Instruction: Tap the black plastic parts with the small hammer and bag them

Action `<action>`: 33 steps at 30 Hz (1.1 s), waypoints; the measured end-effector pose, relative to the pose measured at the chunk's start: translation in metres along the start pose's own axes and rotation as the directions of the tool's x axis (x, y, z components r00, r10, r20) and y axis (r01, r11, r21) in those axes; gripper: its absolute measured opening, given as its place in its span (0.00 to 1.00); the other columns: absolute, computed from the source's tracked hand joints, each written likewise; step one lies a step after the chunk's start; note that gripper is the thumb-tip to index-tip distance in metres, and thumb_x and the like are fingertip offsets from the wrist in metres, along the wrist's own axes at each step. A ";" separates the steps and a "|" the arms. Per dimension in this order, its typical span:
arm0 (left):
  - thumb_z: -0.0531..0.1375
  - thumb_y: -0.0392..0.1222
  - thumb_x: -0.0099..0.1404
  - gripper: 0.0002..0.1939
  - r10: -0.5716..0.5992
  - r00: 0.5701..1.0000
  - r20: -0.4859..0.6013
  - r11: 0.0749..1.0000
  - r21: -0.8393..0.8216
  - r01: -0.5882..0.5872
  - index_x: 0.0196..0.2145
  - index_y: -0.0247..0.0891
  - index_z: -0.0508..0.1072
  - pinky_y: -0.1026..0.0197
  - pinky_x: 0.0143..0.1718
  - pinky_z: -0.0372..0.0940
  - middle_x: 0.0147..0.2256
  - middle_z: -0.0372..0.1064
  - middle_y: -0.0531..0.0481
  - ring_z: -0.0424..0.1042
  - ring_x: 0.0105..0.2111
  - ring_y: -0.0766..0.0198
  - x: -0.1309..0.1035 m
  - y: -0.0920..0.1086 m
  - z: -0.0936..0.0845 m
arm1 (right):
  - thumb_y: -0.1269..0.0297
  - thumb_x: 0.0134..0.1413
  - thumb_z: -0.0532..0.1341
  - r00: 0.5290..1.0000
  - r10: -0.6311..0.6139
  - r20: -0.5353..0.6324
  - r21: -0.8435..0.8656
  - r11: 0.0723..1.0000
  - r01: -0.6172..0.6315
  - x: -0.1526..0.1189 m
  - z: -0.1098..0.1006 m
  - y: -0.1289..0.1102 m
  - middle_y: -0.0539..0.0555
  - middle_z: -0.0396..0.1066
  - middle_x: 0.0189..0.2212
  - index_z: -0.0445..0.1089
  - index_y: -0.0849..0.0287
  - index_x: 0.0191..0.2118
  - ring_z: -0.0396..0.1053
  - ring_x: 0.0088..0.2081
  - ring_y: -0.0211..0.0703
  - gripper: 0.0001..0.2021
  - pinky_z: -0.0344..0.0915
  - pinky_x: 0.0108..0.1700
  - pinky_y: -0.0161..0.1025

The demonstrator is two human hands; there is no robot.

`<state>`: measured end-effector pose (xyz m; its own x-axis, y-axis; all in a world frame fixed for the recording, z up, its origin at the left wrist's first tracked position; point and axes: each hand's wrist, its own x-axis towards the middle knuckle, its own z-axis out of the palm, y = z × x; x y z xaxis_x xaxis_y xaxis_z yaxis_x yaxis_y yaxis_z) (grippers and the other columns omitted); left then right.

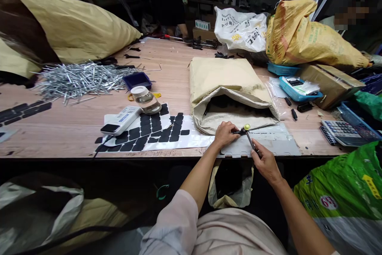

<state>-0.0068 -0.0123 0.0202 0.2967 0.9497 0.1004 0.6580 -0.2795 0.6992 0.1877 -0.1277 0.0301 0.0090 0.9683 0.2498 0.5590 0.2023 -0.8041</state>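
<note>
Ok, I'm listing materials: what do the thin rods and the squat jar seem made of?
Thin rods: bright, bare metal, perhaps steel, judging by their silvery glints.
Jar: clear, smooth glass or hard plastic; its contents show through.

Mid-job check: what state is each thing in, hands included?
Left hand: closed on black piece
Right hand: gripping hammer
Paper sack: mouth open
Glass jar: lid on
Calculator: keys up
Metal rods: loose, heaped
Light-blue basket: uncovered, holding things
Lower bag: open
</note>
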 end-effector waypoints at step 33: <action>0.68 0.43 0.56 0.10 0.375 0.927 -0.031 0.926 0.066 -0.372 0.38 0.46 0.79 0.45 0.62 0.57 0.59 0.65 0.47 0.62 0.59 0.47 -0.095 0.014 -0.010 | 0.54 0.44 0.66 0.942 0.301 0.147 0.403 0.852 -0.335 0.116 -0.006 0.055 0.45 0.66 0.19 0.72 0.62 0.40 0.62 0.17 0.34 0.20 0.61 0.17 0.32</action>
<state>-0.0329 -0.1053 0.0273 0.5003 0.7795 0.3770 0.5446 -0.6218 0.5629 0.2240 -0.0054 0.0178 0.0554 0.9947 -0.0861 0.1390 -0.0930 -0.9859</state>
